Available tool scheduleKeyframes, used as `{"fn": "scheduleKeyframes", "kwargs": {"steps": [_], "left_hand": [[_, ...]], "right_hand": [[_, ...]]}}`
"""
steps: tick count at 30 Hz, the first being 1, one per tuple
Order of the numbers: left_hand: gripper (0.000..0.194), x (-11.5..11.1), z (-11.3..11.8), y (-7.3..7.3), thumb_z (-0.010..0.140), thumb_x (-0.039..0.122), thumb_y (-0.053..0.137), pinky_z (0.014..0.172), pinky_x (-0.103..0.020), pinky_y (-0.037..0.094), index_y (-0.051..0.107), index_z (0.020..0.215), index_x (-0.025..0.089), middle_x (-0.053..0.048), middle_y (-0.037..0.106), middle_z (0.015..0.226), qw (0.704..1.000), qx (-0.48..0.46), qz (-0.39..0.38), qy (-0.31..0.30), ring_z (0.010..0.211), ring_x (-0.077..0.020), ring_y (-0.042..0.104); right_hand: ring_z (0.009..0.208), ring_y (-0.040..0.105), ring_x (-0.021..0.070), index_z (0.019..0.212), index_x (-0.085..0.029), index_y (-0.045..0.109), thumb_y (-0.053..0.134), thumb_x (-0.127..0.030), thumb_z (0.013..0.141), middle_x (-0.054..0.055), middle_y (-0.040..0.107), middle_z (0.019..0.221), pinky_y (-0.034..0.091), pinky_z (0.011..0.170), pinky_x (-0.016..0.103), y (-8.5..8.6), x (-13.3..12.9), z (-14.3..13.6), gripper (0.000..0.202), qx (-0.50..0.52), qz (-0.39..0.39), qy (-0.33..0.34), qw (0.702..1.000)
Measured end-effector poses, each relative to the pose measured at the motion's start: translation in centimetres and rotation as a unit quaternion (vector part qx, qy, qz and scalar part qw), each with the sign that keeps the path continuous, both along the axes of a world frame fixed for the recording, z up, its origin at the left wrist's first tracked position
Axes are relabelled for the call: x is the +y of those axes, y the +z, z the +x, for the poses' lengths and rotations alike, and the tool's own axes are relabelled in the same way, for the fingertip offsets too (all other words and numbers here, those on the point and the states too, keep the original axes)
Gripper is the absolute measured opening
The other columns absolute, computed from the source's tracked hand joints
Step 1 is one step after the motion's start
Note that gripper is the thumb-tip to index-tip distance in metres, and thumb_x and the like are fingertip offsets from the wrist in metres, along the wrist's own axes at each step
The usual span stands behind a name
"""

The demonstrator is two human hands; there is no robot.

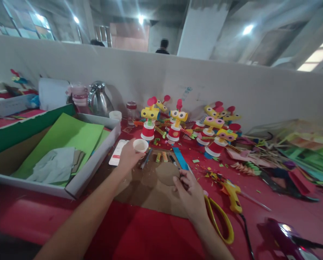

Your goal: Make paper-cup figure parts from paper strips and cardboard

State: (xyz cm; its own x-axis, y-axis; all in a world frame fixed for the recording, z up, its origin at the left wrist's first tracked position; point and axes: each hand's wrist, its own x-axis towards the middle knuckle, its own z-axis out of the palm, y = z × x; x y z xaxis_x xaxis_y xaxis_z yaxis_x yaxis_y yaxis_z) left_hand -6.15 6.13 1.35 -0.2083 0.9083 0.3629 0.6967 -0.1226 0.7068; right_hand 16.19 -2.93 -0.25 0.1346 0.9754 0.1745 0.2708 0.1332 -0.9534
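The left hand [129, 156] is curled partly closed round a small white paper cup [140, 146], its open mouth upward, beside a white-screened phone [118, 153]. The right hand [190, 191] has thumb and fingers pinched on the right edge of a round brown cardboard disc [167, 174], which is over a flat brown cardboard sheet [145, 202] on the red table [129, 234]. At the disc's far right is a flat blue strip [180, 158]. Right of the right hand are yellow looped handles [228, 227] and a yellow glue gun [234, 196]. Red-and-white cup figures with yellow tube heads [174, 133] stand on the far side.
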Motion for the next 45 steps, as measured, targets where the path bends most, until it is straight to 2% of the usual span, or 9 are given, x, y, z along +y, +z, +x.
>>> {"fn": "scheduleKeyframes", "kwargs": {"steps": [4, 7, 11, 14, 21, 27, 30, 35, 45], "left_hand": [[0.062, -2.7, 1.2, 1.0, 0.065, 0.020, 0.076, 0.095, -0.042, 0.044, 0.053, 0.122, 0.022, -0.008, 0.059, 0.120, 0.992, -0.001, 0.090, -0.093, 0.112, -0.0263, 0.055], [0.064, -5.4, 2.5, 1.2, 0.065, 0.019, 0.075, 0.097, -0.042, 0.043, 0.051, 0.124, 0.025, -0.007, 0.056, 0.123, 0.982, -0.027, 0.091, -0.166, 0.114, -0.0252, 0.054], [0.062, -7.4, 3.7, 0.2, 0.067, 0.017, 0.073, 0.098, -0.041, 0.044, 0.049, 0.123, 0.025, -0.008, 0.056, 0.124, 0.967, -0.115, 0.063, -0.220, 0.114, -0.0243, 0.055], [0.054, -7.9, 4.1, -0.6, 0.068, 0.016, 0.070, 0.095, -0.042, 0.045, 0.051, 0.118, 0.024, -0.008, 0.057, 0.119, 0.959, -0.139, 0.052, -0.239, 0.110, -0.0241, 0.056], [0.061, -8.3, 4.7, -1.3, 0.062, 0.017, 0.075, 0.093, -0.045, 0.046, 0.049, 0.117, 0.019, -0.012, 0.057, 0.119, 0.957, -0.161, -0.002, -0.243, 0.109, -0.0270, 0.057], [0.088, -8.8, 5.0, -2.0, 0.069, 0.025, 0.074, 0.101, -0.047, 0.043, 0.023, 0.141, 0.023, -0.016, 0.047, 0.138, 0.946, -0.124, 0.043, -0.297, 0.124, -0.0286, 0.051], [0.081, -9.0, 4.9, -2.0, 0.071, 0.024, 0.073, 0.106, -0.047, 0.039, 0.030, 0.139, 0.025, -0.013, 0.045, 0.142, 0.950, -0.075, 0.046, -0.300, 0.129, -0.0282, 0.045], [0.069, -9.0, 5.1, -2.0, 0.067, 0.021, 0.073, 0.100, -0.043, 0.044, 0.045, 0.130, 0.026, -0.008, 0.055, 0.131, 0.955, -0.092, 0.014, -0.281, 0.118, -0.0259, 0.054], [0.056, -9.1, 5.4, -2.1, 0.069, 0.014, 0.068, 0.101, -0.042, 0.044, 0.052, 0.121, 0.025, -0.008, 0.058, 0.123, 0.946, -0.101, 0.028, -0.308, 0.116, -0.0238, 0.054]], "right_hand": [[0.063, 0.063, 0.0168, 0.100, -0.020, 0.058, 0.064, -0.040, 0.080, 0.002, 0.066, 0.073, 0.048, 0.055, 0.026, 2.1, 0.0, -0.2, 0.029, 0.032, 0.078, -0.040, 0.996], [0.073, 0.065, 0.0165, 0.101, -0.022, 0.059, 0.061, -0.034, 0.085, 0.003, 0.069, 0.085, 0.051, 0.064, 0.028, 3.2, 0.0, -0.7, 0.020, 0.027, 0.149, -0.051, 0.987], [0.088, 0.064, 0.0182, 0.098, -0.024, 0.066, 0.055, -0.023, 0.090, 0.004, 0.070, 0.092, 0.050, 0.079, 0.032, 3.4, 0.4, -1.2, 0.014, -0.125, 0.257, 0.015, 0.958], [0.087, 0.063, 0.0189, 0.097, -0.024, 0.067, 0.054, -0.019, 0.090, 0.004, 0.070, 0.087, 0.050, 0.078, 0.033, 3.1, 0.7, -1.0, 0.016, -0.191, 0.288, 0.045, 0.937], [0.087, 0.063, 0.0199, 0.103, -0.023, 0.064, 0.055, -0.026, 0.089, 0.005, 0.068, 0.094, 0.051, 0.077, 0.033, 2.4, 1.3, -0.5, 0.017, -0.200, 0.195, 0.076, 0.957], [0.091, 0.062, 0.0210, 0.109, -0.024, 0.064, 0.056, -0.029, 0.088, 0.006, 0.068, 0.098, 0.050, 0.083, 0.037, 1.5, 1.2, -0.5, 0.023, -0.190, 0.180, 0.047, 0.964], [0.096, 0.060, 0.0237, 0.102, -0.022, 0.069, 0.057, -0.032, 0.086, 0.009, 0.066, 0.099, 0.048, 0.087, 0.041, 1.4, 1.1, -0.5, 0.023, -0.202, 0.165, 0.036, 0.965], [0.098, 0.061, 0.0213, 0.111, -0.023, 0.068, 0.054, -0.031, 0.089, 0.008, 0.065, 0.106, 0.050, 0.087, 0.037, 1.3, 0.9, -0.9, 0.028, -0.182, 0.125, 0.080, 0.972], [0.100, 0.064, 0.0230, 0.110, -0.017, 0.067, 0.049, -0.032, 0.090, 0.011, 0.069, 0.109, 0.050, 0.088, 0.039, 0.5, 1.1, -0.7, 0.030, -0.203, 0.107, 0.056, 0.972]]}}
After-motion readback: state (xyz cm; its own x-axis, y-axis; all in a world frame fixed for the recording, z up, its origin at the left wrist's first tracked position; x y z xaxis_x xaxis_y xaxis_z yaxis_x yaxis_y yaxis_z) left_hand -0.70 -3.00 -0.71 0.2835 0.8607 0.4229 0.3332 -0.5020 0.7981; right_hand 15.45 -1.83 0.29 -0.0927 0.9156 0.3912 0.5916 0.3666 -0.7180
